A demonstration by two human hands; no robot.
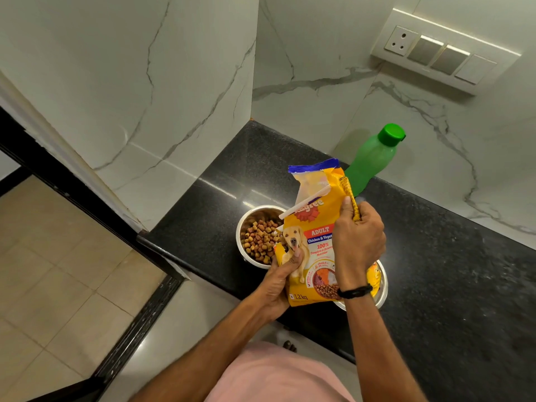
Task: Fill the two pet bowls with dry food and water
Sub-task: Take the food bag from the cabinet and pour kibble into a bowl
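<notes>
- A yellow dog food bag (314,236), labelled "ADULT", stands upright at the frame's centre, held over a black granite counter (452,262).
- The left hand (280,281) grips the bag's lower left edge; the right hand (358,242), a black band at its wrist, clasps the bag's right side near the top.
- Left of the bag, a steel bowl (246,227) holds brown kibble (259,237).
- A second steel bowl (383,288) shows at the bag's lower right, its contents hidden.
- A green capped bottle (374,158) stands behind the bag, against the marble wall (319,68).
- A switch panel (443,50) sits at upper right.
</notes>
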